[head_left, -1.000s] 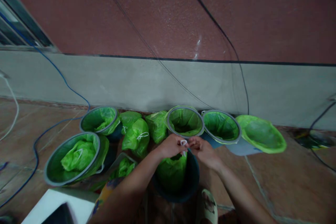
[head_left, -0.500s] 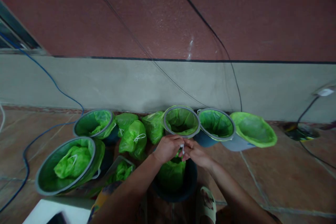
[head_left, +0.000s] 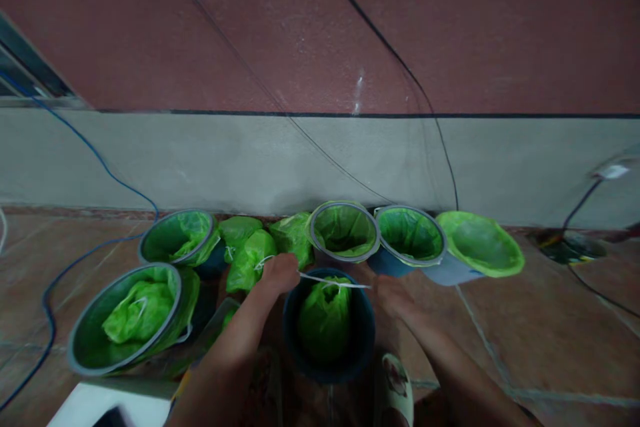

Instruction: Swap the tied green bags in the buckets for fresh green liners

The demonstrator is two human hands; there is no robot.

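Observation:
A green plastic bag (head_left: 325, 327) sits inside a dark blue bucket (head_left: 369, 340) between my feet, its neck gathered at the top. White drawstring (head_left: 320, 278) stretches to both sides from that neck. My left hand (head_left: 281, 273) is closed on one end of the string, left of the bucket. On the other side my right hand (head_left: 393, 292) grips the opposite end, slightly blurred. The string looks taut between the two hands.
Along the wall stand a bin lined with green (head_left: 345, 232), a blue bin (head_left: 411, 235) and a pale bin (head_left: 480, 243). Tied green bags (head_left: 250, 260) lie left of them. Two more lined bins (head_left: 127, 320) stand further left. A blue cable (head_left: 50, 300) crosses the floor.
My hands were together above the bucket and have moved apart to left and right. The string is now drawn out straight, and the bag's neck is gathered tight.

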